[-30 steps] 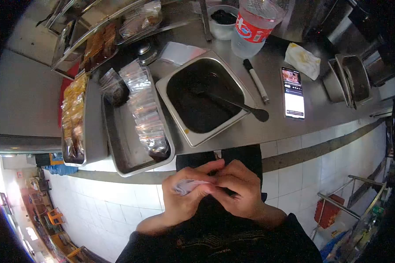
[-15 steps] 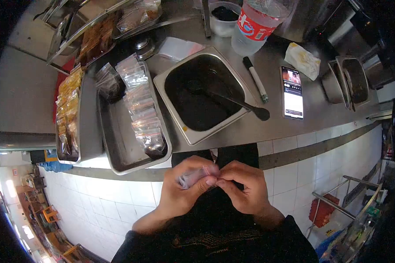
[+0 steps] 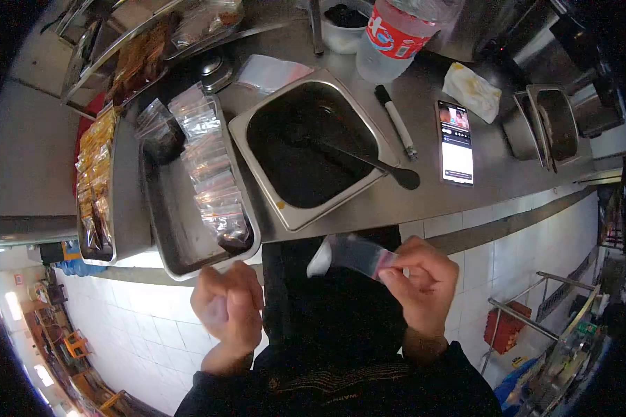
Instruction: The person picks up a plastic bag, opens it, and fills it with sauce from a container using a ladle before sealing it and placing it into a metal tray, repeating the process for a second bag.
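Observation:
My right hand [image 3: 424,281] pinches a small clear zip bag [image 3: 358,255] by its pinkish-red seal end. The bag stretches out to the left, with a bright whitish patch at its far end. My left hand [image 3: 229,306] is curled closed and apart from the bag, below the front of a long metal tray [image 3: 181,240]. A pale patch shows at its palm, but what it holds is not clear. In that tray lies a row of filled zip bags [image 3: 212,163] with dark contents. Beside it, a square metal pan [image 3: 292,221] holds dark stuff and a black spoon [image 3: 400,177].
A tray of yellow-filled bags [image 3: 101,160] stands at far left. Flat clear bags [image 3: 271,73] lie behind the pan. To the right are a marker [image 3: 396,124], a lit phone [image 3: 455,146], a stained tissue [image 3: 473,90], a large bottle [image 3: 393,42] and metal containers [image 3: 560,125].
My hands, together at the bag before, have moved apart. The left went left and closed more; the right went right, drawing the zip bag out. The view shifted slightly.

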Tool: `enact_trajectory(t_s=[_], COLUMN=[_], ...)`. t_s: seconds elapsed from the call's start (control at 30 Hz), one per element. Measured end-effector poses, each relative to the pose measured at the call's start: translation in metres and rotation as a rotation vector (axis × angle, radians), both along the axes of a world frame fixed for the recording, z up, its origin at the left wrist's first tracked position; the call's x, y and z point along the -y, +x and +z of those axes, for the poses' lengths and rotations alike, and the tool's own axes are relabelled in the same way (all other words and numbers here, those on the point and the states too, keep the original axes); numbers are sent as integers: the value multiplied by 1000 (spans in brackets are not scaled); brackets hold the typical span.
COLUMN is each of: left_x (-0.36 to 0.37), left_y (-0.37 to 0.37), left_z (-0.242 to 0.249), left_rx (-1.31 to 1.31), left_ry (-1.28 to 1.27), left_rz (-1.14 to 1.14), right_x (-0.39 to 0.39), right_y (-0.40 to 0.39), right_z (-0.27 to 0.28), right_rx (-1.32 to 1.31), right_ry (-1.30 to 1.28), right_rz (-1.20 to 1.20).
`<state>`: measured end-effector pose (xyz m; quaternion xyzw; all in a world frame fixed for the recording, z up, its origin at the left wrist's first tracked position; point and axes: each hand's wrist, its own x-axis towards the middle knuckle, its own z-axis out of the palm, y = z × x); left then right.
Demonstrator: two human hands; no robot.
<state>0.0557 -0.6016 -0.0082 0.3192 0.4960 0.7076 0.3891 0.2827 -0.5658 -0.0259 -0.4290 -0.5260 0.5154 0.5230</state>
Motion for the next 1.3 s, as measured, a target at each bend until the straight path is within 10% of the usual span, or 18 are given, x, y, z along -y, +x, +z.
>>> enact_trajectory(t_s=[0.17, 0.9, 1.3], left_x=[-5, -15, -10], left_y=[9, 15, 16], left_z=[20, 24, 12], left_rx=[-570, -555, -443], left_ry=[-95, -271, -317], left_rz=[-624, -598, -600], right_x=[10, 9, 8], right_y=[-19, -36, -31], right_z=[6, 2, -17], right_rx=[58, 223, -311], right_ry=[84, 118, -248], right_rz=[51, 159, 411])
